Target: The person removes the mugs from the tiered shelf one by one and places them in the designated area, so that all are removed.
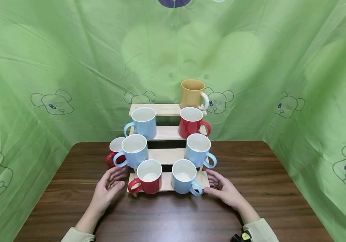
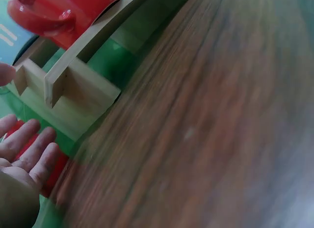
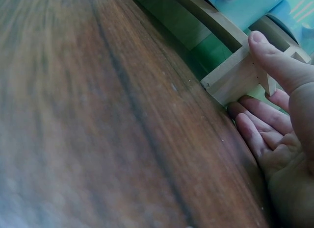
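Observation:
A four-tier wooden display rack (image 1: 166,156) stands on the table, holding several mugs. On its lowest tier are a red mug (image 1: 149,178) and a light blue mug (image 1: 183,178). My right hand (image 1: 222,190) holds the rack's lower right end, thumb at the front corner and fingers behind; the right wrist view shows the thumb on the end board (image 3: 228,78). Left of the rack, my left hand (image 1: 107,186) hovers with relaxed fingers, apart from the wood. Close behind its fingers sits another red mug (image 1: 117,144), partly hidden by a blue one.
Higher tiers carry two light blue mugs (image 1: 135,153) on the left, a blue (image 1: 197,151) and a red mug (image 1: 189,126) on the right, and a tan mug (image 1: 189,95) on top. Green curtains (image 1: 94,50) surround the dark wooden table (image 1: 245,171).

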`<state>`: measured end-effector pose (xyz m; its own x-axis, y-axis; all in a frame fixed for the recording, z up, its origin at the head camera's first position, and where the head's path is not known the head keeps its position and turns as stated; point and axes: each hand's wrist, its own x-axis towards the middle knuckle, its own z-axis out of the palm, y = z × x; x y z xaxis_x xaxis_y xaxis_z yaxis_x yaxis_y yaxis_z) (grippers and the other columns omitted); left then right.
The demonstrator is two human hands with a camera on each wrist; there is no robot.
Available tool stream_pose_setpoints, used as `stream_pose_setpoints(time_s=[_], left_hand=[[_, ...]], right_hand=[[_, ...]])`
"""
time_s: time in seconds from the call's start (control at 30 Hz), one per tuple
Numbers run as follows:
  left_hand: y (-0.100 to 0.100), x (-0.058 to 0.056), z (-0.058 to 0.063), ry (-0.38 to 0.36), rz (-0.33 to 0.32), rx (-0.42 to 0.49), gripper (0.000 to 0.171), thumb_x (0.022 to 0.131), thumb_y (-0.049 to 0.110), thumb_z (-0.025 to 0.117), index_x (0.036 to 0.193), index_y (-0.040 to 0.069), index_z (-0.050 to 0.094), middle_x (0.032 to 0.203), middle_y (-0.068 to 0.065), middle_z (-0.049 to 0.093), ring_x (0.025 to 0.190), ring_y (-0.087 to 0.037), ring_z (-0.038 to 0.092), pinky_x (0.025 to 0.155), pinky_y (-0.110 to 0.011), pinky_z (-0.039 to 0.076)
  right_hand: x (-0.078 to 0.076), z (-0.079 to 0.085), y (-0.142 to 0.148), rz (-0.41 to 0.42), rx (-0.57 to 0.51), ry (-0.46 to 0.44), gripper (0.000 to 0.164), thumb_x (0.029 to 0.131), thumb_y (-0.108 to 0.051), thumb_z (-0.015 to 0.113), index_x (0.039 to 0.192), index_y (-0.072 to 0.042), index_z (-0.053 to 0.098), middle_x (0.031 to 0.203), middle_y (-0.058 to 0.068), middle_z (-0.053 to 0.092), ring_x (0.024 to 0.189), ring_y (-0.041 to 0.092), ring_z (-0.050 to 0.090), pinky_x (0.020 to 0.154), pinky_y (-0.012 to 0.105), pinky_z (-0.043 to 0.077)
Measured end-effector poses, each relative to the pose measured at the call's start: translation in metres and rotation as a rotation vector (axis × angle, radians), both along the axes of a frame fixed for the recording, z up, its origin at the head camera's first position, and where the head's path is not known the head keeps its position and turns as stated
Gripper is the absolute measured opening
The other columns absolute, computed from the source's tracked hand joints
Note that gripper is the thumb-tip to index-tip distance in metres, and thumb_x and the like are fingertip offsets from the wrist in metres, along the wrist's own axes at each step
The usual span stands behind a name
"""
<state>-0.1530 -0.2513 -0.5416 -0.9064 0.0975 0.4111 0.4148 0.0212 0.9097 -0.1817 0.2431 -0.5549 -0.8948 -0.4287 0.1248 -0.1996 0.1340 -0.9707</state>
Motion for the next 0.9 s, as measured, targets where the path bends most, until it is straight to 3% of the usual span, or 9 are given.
stream_pose_setpoints(time_s=[0.2, 0.43, 0.7, 0.9], left_hand=[[0.006, 0.0, -0.003, 0.033, -0.079, -0.116, 0.067, 0.096, -0.015, 0.07, 0.157, -0.008, 0.044, 0.15, -0.035, 0.055, 0.131, -0.023, 0.065, 0.101, -0.027, 0.058], [0.005, -0.001, -0.009, -0.034, -0.177, -0.136, 0.073, 0.094, -0.013, 0.074, 0.159, -0.007, 0.041, 0.15, -0.035, 0.053, 0.128, -0.016, 0.065, 0.103, -0.024, 0.057], [0.003, -0.001, -0.011, -0.053, -0.195, -0.14, 0.073, 0.093, -0.012, 0.076, 0.158, -0.007, 0.043, 0.146, -0.034, 0.057, 0.129, -0.014, 0.065, 0.105, -0.022, 0.055], [0.004, -0.004, -0.014, -0.05, -0.194, -0.155, 0.076, 0.091, -0.011, 0.079, 0.158, -0.009, 0.043, 0.146, -0.035, 0.057, 0.13, -0.011, 0.064, 0.107, -0.02, 0.053]], right_hand=[[0.002, -0.001, 0.0, 0.002, -0.005, -0.016, 0.075, 0.099, -0.003, 0.08, 0.162, 0.006, 0.041, 0.148, 0.029, 0.062, 0.125, 0.015, 0.069, 0.105, 0.026, 0.057], [0.0, 0.001, 0.0, -0.004, 0.009, 0.0, 0.074, 0.099, -0.003, 0.08, 0.161, 0.007, 0.042, 0.147, 0.028, 0.063, 0.125, 0.015, 0.07, 0.105, 0.025, 0.057], [0.0, 0.001, -0.001, 0.001, 0.005, -0.014, 0.076, 0.098, -0.002, 0.081, 0.161, 0.009, 0.04, 0.147, 0.03, 0.062, 0.125, 0.014, 0.07, 0.104, 0.025, 0.057], [0.0, 0.002, 0.0, -0.018, 0.017, -0.017, 0.075, 0.098, -0.004, 0.082, 0.161, 0.005, 0.043, 0.148, 0.026, 0.063, 0.125, 0.015, 0.069, 0.105, 0.025, 0.057]])
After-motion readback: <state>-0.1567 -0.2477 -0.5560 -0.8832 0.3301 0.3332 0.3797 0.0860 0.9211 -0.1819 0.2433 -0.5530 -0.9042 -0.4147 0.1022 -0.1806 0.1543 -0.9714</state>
